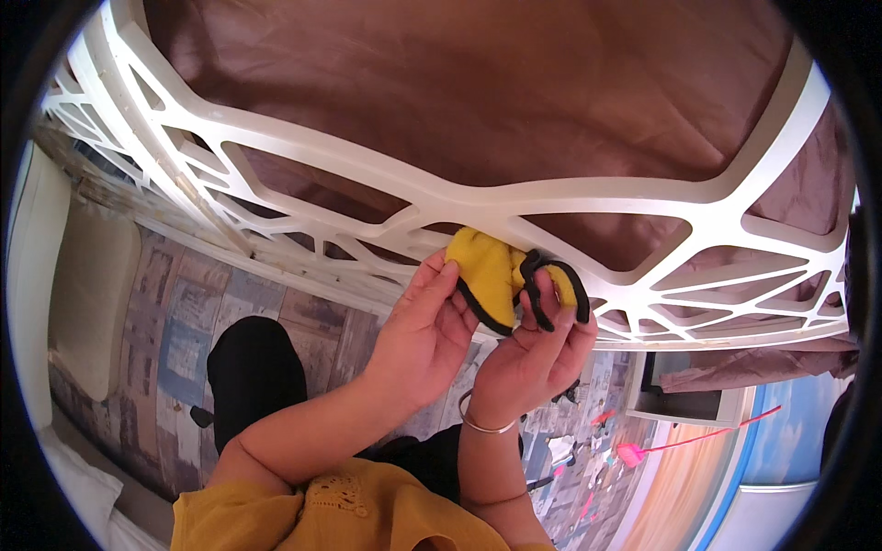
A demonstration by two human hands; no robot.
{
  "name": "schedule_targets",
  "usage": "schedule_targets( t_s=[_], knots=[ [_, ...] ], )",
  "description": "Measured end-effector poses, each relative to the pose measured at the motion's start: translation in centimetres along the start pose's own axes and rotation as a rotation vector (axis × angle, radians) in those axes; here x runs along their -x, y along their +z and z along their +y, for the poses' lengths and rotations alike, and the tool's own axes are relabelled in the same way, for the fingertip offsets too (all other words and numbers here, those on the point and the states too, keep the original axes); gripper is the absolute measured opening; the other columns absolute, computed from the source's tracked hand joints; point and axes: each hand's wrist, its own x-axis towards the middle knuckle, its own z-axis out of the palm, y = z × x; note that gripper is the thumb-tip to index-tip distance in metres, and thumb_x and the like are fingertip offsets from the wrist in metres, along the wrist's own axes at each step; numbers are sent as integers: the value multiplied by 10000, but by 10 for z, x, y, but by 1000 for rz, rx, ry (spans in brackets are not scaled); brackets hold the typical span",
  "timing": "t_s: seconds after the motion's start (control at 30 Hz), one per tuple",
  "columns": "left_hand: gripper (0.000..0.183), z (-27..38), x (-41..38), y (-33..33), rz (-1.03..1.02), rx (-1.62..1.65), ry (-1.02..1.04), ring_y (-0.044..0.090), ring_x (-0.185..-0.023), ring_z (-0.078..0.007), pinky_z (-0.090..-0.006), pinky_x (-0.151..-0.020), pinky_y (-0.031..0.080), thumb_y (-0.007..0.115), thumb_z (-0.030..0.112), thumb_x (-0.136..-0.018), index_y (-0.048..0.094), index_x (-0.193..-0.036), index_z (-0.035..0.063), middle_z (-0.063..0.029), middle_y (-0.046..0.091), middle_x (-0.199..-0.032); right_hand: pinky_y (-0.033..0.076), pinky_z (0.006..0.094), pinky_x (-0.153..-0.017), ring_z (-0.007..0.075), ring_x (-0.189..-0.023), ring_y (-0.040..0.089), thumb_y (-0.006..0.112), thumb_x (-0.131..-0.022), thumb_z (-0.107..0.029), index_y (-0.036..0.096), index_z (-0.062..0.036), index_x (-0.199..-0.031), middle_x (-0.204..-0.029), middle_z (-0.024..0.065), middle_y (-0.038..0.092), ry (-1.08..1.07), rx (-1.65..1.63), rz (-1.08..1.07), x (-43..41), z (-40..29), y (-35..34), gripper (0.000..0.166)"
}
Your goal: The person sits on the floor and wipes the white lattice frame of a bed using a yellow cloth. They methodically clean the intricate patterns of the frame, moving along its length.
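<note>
Between my two hands is a small yellow cloth with black edging, bunched in folds. My left hand pinches its left side between thumb and fingers. At the other end, my right hand grips a black-edged fold, and some of its fingers reach in behind the fabric. A bangle circles my right wrist. Just beyond the cloth runs a white openwork lattice panel; I cannot tell whether the cloth touches it.
Brown fabric hangs behind the lattice. Scraps litter the plank-patterned floor at right, where a pink broom leans near a white cabinet. A cream cushioned seat stands at left. My black-clad knee is below.
</note>
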Motion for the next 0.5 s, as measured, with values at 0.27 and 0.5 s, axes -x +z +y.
schedule_targets(
  t_s=[0.27,0.5],
  knots=[
    [414,8,1,4,-120,110,-90,481,-1257,-200,-363,-1090,362,398,175,-1012,356,-1411,74,-79,485,-1367,494,351,-936,294,-1047,635,460,-940,36,471,36,-1140,-1118,217,629,-548,375,-12,-13,11,0,200],
    [449,1,-9,8,-188,-55,-23,440,-1273,-170,-334,-1081,347,358,162,-1008,316,-1445,69,-63,452,-1385,385,439,-983,363,-1157,546,527,-891,-14,596,-26,-1129,-1172,137,625,-712,993,-501,-44,-6,22,248]
  ],
)
